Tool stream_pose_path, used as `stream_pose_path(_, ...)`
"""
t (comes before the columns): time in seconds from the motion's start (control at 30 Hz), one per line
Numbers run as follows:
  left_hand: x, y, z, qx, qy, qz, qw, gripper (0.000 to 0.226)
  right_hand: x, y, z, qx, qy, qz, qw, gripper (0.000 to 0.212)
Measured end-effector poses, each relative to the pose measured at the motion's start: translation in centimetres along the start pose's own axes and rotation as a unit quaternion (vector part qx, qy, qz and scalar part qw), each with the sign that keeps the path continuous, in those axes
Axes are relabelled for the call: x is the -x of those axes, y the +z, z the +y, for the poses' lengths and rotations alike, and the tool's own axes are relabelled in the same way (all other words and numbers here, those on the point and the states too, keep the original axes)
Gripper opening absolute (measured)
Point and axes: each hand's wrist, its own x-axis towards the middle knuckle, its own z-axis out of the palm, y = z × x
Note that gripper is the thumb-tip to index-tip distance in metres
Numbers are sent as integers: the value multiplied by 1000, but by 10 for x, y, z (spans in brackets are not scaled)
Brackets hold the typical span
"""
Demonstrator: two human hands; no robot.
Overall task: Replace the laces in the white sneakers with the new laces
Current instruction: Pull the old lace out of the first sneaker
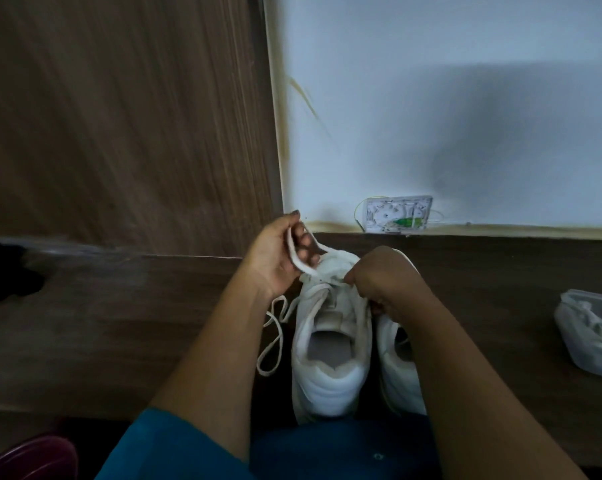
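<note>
Dim indoor light with a cool cast. The wall is catching the most light, and a broad soft shadow is falling across its right half. The wooden panel is smearing with motion blur. The tabletop is sitting dark. The sneakers are showing brightest, with soft detail. Straight lines are bending near the frame edges.

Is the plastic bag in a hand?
No, the plastic bag lies alone on the table, apart from the left hand and the right hand.

A lived-in home corner: wood-grain panel, wall (stained), cable box.
</note>
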Motion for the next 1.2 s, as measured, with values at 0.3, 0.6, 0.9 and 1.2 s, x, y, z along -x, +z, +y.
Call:
stream_pose_path(0.3, -13, -1, -10, -681, 174, 107, 704, 17, -7, 3, 3, 46, -36, 16, 998, 7)
stream_pose_path(0.6, -37, -6, -30, -672, 251, -104, 689, 24, -6, -2, 5, -18, -10, -7, 1000, 19)
stream_pose_path(0.9, -33, 1, -27, -740, 260, -120, 609, 30, -8, 0, 9, 124, -57, -9, 991, 26)
stream_pose_path(1.2, -26, 1, -31, -546, 99, -74, 829, 38, -7, 11, 5, 232, -104, 35, 966, 18)
